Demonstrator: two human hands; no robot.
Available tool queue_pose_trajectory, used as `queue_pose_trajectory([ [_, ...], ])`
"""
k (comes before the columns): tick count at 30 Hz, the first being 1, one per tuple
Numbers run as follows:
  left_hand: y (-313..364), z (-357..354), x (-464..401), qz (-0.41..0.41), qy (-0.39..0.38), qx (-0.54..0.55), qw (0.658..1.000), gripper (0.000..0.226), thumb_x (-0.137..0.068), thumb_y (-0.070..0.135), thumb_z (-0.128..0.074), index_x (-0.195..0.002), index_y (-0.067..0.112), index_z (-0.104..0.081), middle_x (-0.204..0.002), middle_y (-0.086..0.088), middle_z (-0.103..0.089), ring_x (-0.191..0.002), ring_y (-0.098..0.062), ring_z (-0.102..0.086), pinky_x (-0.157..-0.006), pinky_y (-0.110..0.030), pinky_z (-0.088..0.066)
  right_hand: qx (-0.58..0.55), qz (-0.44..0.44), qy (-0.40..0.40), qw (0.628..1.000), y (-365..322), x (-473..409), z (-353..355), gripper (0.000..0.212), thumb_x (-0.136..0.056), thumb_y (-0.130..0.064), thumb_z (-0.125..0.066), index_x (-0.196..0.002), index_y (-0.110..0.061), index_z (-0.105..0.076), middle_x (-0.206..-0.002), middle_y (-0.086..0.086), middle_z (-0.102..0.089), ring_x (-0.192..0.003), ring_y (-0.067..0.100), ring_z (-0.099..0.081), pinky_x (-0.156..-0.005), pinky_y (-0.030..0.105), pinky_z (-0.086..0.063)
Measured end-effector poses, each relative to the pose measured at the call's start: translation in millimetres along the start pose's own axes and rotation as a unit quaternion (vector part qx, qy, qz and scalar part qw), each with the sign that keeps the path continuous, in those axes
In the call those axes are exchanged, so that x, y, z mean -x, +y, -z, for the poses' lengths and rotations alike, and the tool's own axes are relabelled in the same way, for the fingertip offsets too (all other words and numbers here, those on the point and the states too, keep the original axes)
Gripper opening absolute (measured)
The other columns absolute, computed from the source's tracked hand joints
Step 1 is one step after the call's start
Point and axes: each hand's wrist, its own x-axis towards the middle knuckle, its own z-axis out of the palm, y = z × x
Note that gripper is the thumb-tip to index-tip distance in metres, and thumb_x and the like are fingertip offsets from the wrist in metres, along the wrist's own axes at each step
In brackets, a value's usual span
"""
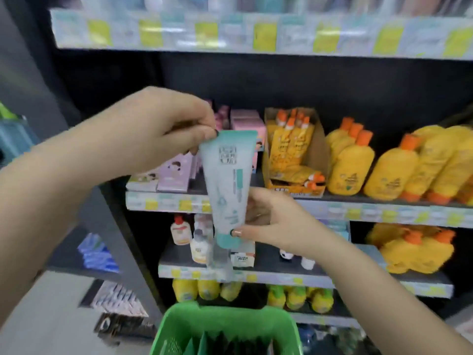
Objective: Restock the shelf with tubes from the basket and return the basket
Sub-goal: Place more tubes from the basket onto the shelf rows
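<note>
Pale teal tube (226, 180) hangs cap-down, crimped end pinched by the left hand (163, 129); the right hand (271, 221) pinches its teal cap.

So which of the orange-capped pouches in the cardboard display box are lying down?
The two pouches at the front bottom of the cardboard display box, caps pointing right. The other pouches stand upright behind them, caps up.

Basket (225, 326) cut off below; blurred shelf labels (179, 32).
</note>
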Motion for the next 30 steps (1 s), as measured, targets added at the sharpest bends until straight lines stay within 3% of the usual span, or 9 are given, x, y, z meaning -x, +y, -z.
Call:
queue_pose_trajectory([
  [2,9.7,23.6,-24.0,-0.018,0.051,-0.01,0.998,0.028,-0.078,0.053,-0.038,-0.082,0.03,-0.053,-0.07,0.008,-0.059,-0.065,-0.003,-0.055,-0.059,-0.022,-0.044,0.001,0.039,0.027,0.999,-27.6,-5.0,21.9,0.037,-0.077,-0.01,-0.072,-0.111,-0.02,-0.06,-0.103,-0.006,-0.068,-0.089,0.007,-0.065,-0.078,0.023,-0.054],
  [7,25.4,76.0,-83.3,-0.019,0.214,0.099,0.972,0.013,-0.082,0.031,-0.05,-0.069,0.03,-0.054,-0.055,0.02,-0.059,-0.051,0.002,-0.055,-0.052,-0.008,-0.041,0.01,0.118,0.127,0.985,-92.1,-22.7,78.8,0.03,-0.074,-0.016,-0.076,-0.101,-0.021,-0.064,-0.097,-0.006,-0.072,-0.088,0.008,-0.067,-0.079,0.024,-0.055],
  [11,30.1,102.6,-118.9,-0.01,0.269,0.139,0.953,0.011,-0.089,0.019,-0.053,-0.098,0.018,-0.058,-0.067,0.015,-0.063,-0.058,0.003,-0.059,-0.058,-0.022,-0.053,0.018,0.16,0.215,0.963,-138.5,-46.1,124.1,0.019,-0.076,-0.019,-0.074,-0.09,-0.023,-0.062,-0.09,-0.005,-0.071,-0.082,0.008,-0.067,-0.075,0.028,-0.056],
  [14,30.7,102.5,-136.0,0.011,0.267,0.13,0.955,0.023,-0.092,0.015,-0.053,-0.113,0.006,-0.055,-0.078,0.003,-0.064,-0.07,-0.008,-0.064,-0.074,-0.036,-0.055,0.048,0.16,0.27,0.948,-163.9,-66.7,154.7,0.017,-0.081,-0.021,-0.068,-0.098,-0.019,-0.062,-0.092,0.0,-0.07,-0.077,0.007,-0.065,-0.072,0.027,-0.057],
  [18,24.1,87.9,-154.2,0.063,0.228,0.126,0.963,0.028,-0.091,0.022,-0.054,-0.117,0.011,-0.053,-0.096,-0.007,-0.066,-0.092,-0.026,-0.065,-0.082,-0.046,-0.054,0.048,0.119,0.292,0.948,-168.8,-100.5,177.8,0.03,-0.083,-0.022,-0.067,-0.11,-0.009,-0.062,-0.098,0.008,-0.069,-0.08,0.016,-0.067,-0.075,0.033,-0.058],
  [23,21.2,68.3,-168.7,0.115,0.188,0.153,0.963,0.038,-0.092,0.022,-0.052,-0.128,0.013,-0.045,-0.103,0.002,-0.057,-0.094,-0.02,-0.061,-0.09,-0.038,-0.05,0.058,0.075,0.261,0.961,-150.9,-127.2,185.4,0.024,-0.085,-0.017,-0.065,-0.107,-0.01,-0.061,-0.093,0.006,-0.067,-0.084,0.016,-0.066,-0.078,0.026,-0.057],
  [26,21.0,59.9,-171.6,0.124,0.19,0.123,0.966,0.039,-0.093,0.022,-0.05,-0.131,0.015,-0.043,-0.114,0.002,-0.055,-0.09,-0.014,-0.052,-0.08,-0.025,-0.042,0.065,0.055,0.242,0.967,-141.2,-131.5,185.7,0.022,-0.084,-0.018,-0.067,-0.105,-0.012,-0.061,-0.098,0.008,-0.068,-0.09,0.019,-0.067,-0.079,0.027,-0.057],
  [30,18.2,51.6,-171.0,0.133,0.189,0.1,0.968,0.039,-0.094,0.022,-0.049,-0.131,0.016,-0.043,-0.129,-0.002,-0.05,-0.108,-0.015,-0.049,-0.083,-0.023,-0.036,0.096,0.037,0.216,0.971,-137.8,-132.5,187.6,0.029,-0.083,-0.019,-0.068,-0.109,-0.01,-0.06,-0.101,0.009,-0.068,-0.09,0.018,-0.067,-0.079,0.028,-0.057],
])
